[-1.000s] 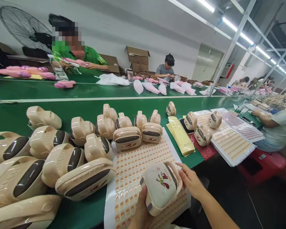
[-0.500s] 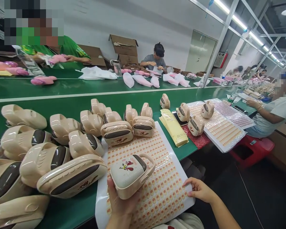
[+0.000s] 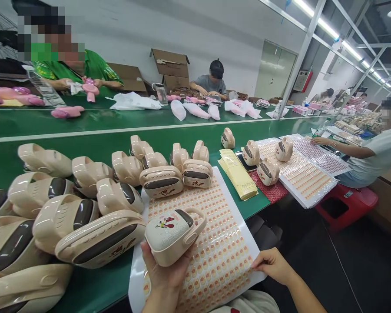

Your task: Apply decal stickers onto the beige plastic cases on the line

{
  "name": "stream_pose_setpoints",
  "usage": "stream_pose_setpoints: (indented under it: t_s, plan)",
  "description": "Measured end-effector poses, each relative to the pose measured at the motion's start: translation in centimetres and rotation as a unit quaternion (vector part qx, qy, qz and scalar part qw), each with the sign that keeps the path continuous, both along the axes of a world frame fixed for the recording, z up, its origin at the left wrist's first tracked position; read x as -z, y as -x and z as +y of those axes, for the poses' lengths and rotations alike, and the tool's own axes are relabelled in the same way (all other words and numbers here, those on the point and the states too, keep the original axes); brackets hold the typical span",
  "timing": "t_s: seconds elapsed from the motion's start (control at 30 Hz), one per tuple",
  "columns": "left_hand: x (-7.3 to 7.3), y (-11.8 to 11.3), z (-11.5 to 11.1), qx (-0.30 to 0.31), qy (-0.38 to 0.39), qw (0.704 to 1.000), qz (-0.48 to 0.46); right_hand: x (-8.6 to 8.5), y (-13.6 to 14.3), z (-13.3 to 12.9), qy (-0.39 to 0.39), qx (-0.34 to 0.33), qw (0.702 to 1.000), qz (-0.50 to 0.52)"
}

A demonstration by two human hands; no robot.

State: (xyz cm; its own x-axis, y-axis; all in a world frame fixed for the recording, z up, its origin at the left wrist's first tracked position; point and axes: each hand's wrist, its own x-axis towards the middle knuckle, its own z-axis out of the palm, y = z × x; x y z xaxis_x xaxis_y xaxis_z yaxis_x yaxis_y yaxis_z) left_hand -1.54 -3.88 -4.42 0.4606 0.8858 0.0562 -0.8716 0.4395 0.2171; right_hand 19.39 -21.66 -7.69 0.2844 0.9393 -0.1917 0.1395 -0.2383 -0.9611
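Across the green conveyor table (image 3: 195, 130) in front of you lies a crowd of finished beige cases (image 3: 84, 217), and just beside them the big sticker sheet (image 3: 215, 243) hangs over the near edge. Keep that sheet flat and pinned, since it looks light enough to slide or curl when a sticker is lifted; peeling from a corner rather than the middle would likely spare the neighbouring stickers. I judge you are between picking a sticker and setting it on the case, so hold the case with the face that is to take it turned up and steady before you bring anything to it.

Your left hand (image 3: 163, 274) comes up from below with the palm cupped and the fingers wrapped round the underside of the beige case (image 3: 172, 234); it is closed firmly on it, tilting the case so its handle points right and the red printed figure faces you. The case hovers over the left part of the sheet, clear of it as far as I can tell.

Your right hand (image 3: 273, 266) lies low at the sheet's right edge, wrist bent inward, fingers loosely curled with the tips touching the margin. Whether a sticker sits under a fingertip is too small to tell; otherwise it holds nothing.
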Motion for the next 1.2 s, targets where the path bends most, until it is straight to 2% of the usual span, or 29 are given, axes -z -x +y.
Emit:
stream_pose_setpoints:
  t_s: [0.07, 0.13, 0.2, 0.23, 0.33, 0.47, 0.63, 0.83, 1.2]
  plan:
    - [-0.1, -0.1, -0.2, -0.015, 0.001, 1.0, -0.018, -1.0, -0.6, -0.2, -0.042, 0.039, 0.998, -0.03]
    - [-0.2, -0.4, -0.5, -0.004, -0.002, 0.999, -0.052, -2.2, -1.2, 0.0, -0.098, 0.131, 0.985, -0.056]
    - [-0.5, -0.8, -0.8, 0.026, -0.015, 0.995, -0.095, -3.8, -1.1, 0.7, -0.14, 0.212, 0.966, -0.051]
    - [-0.6, -1.1, -1.0, 0.051, -0.024, 0.992, -0.115, -4.7, -0.6, 1.4, -0.157, 0.225, 0.961, -0.036]
    - [-1.2, -1.9, -1.8, 0.107, -0.047, 0.981, -0.155, -7.2, 2.6, 4.4, -0.197, 0.17, 0.965, 0.035]
    - [-1.9, -2.7, -2.7, 0.114, -0.072, 0.977, -0.164, -9.3, 7.5, 8.5, -0.213, 0.107, 0.966, 0.101]
    - [-2.4, -2.8, -3.2, 0.104, -0.053, 0.981, -0.158, -9.0, 9.3, 10.4, -0.24, 0.108, 0.962, 0.069]
    - [-2.3, -2.8, -3.3, 0.099, -0.033, 0.981, -0.163, -8.1, 9.3, 10.5, -0.256, 0.112, 0.96, -0.022]
    - [-2.6, -3.1, -3.3, 0.081, -0.024, 0.981, -0.177, -8.6, 9.3, 10.7, -0.262, 0.106, 0.956, -0.077]
